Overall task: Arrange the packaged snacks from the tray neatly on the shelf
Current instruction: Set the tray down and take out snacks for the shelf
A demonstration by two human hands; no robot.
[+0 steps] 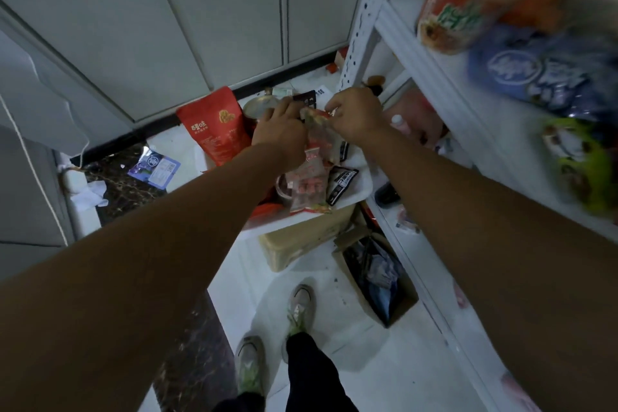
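Snack packet, clear with red print, hanging over white tray; left hand and right hand both pinching its top edge; more snacks lying in tray, shelf standing beside.

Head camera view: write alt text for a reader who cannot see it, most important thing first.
A person's left hand and right hand hold a clear snack packet between them above a white tray of packaged snacks. A red pouch leans at the tray's left edge, and blurred noodle bowls lie on the white shelf at the right.
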